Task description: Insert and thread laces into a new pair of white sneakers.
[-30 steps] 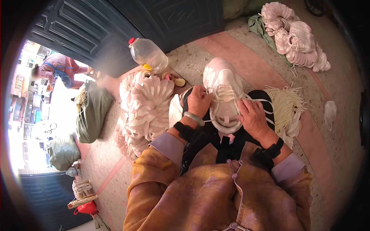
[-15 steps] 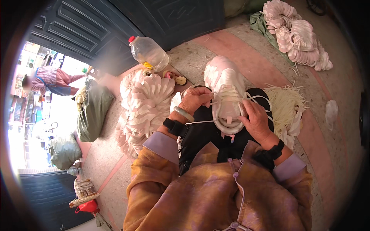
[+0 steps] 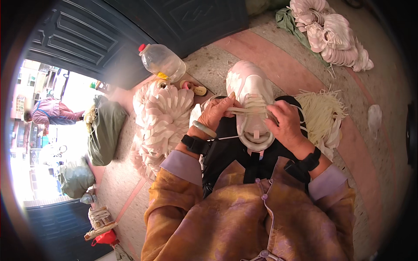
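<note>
A white sneaker [image 3: 254, 87] rests on my dark-clad lap, its toe pointing away from me and its heel opening [image 3: 256, 138] toward me. Pale shoelace [image 3: 250, 110] crosses the tongue in several rows. At the shoe's left edge, my left hand [image 3: 217, 111] pinches lace between thumb and fingers. My right hand [image 3: 285, 124] is by the eyelets on the right, its fingers curled in at the lace; the fingertips are partly hidden. A loose lace strand runs below my left wrist, and another lies beside my right hand.
Left of my lap is a heap of pale shoe parts [image 3: 163, 117]; right of it, a bundle of cream laces [image 3: 324, 113]. More white shoe parts [image 3: 335, 39] lie far right. Beyond are a clear jug [image 3: 163, 63], a sandal [image 3: 193, 88] and a green sack [image 3: 106, 130]. A person [image 3: 54, 111] is outside.
My right hand has moved up the shoe from its collar to the eyelets, and its fingers have curled in. Lace now stretches across from my left hand. The person outside has drawn back from the sack.
</note>
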{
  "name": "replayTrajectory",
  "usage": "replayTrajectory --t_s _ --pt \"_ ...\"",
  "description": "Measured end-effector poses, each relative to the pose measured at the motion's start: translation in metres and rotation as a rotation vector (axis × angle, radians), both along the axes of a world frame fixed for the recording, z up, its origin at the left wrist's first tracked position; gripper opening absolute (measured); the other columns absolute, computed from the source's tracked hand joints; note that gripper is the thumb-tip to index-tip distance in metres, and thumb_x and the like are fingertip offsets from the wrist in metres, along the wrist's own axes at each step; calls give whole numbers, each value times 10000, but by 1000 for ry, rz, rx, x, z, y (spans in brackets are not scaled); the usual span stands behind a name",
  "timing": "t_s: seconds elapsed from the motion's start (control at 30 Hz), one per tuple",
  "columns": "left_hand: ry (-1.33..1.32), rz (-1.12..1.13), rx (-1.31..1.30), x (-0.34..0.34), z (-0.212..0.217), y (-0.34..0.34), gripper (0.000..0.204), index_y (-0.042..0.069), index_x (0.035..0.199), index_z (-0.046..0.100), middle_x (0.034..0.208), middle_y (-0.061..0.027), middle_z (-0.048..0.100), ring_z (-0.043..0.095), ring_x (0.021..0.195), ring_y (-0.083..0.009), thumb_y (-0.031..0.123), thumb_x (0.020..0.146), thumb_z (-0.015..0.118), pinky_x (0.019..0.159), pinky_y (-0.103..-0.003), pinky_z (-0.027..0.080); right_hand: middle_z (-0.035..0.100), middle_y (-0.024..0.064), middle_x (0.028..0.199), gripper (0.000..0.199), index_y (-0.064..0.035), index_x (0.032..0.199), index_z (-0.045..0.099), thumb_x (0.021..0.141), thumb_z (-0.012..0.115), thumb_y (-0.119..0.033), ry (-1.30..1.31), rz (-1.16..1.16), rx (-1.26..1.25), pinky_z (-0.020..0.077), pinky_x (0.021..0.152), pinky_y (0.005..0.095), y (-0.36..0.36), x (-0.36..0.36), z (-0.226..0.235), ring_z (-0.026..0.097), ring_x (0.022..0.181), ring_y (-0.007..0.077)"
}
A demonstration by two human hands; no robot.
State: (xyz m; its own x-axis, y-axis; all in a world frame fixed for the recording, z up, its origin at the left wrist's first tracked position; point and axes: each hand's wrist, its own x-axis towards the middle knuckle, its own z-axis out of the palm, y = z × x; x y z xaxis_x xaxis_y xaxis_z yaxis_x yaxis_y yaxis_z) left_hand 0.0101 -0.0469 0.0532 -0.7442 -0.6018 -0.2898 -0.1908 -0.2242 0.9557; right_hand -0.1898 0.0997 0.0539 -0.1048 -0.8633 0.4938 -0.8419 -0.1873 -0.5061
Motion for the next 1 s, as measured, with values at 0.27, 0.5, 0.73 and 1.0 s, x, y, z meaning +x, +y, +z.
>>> replayTrajectory --t_s 0.27,0.5,0.73,1.0 --pt "-22 49 -1 2 4 4 541 -24 961 650 885 -68 641 548 795 -118 470 927 431 738 -256 447 484 42 797 20 -83 747 553 730 563 -87 255 35 -90 351 745 381 -13 7 6 507 777 212" --pt "-214 -32 -112 -8 18 11 607 -2 914 659 766 -30 566 477 723 -116 548 910 402 669 -250 388 411 36 689 28 -92 777 514 750 520 -88 501 142 13 355 783 396 38 -9 21 484 699 201" --pt "-197 -59 -264 -22 11 18 660 17 807 637 729 -22 545 481 732 -122 608 896 356 665 -241 376 473 48 703 51 -78 759 542 740 588 -81 304 108 53 374 765 407 73 -24 18 508 677 220" --pt "-104 305 -893 -38 18 45 178 46 795 648 836 -119 615 579 788 -272 224 796 645 742 -340 434 555 109 777 186 -31 854 535 729 652 -105 -184 -9 51 451 588 388 26 -13 6 561 687 313"
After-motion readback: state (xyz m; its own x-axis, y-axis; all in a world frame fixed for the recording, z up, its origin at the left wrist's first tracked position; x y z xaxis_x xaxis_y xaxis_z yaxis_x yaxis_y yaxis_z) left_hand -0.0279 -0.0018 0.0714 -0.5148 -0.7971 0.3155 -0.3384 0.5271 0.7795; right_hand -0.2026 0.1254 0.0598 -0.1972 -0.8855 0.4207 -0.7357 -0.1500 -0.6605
